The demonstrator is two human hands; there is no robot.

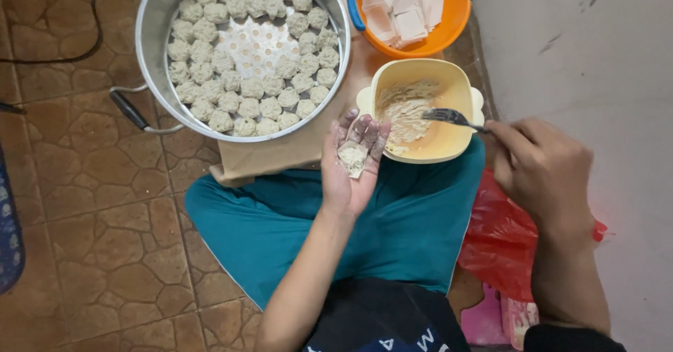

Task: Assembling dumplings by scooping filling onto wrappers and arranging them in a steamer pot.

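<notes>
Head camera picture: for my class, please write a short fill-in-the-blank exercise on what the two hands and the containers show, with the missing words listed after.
1. The right hand holds a ____ over the yellow bowl.
2. The left hand lies palm up with a small square ____ and filling on it.
3. The shaped dumplings sit in a round metal ____.
4. The stacked square wrappers lie in an ____ bowl.

Missing words: fork; wrapper; steamer; orange

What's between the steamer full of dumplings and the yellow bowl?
In the head view, only a bare strip of brown paper separates the steamer from the yellow bowl; the left hand sits just below.
</notes>
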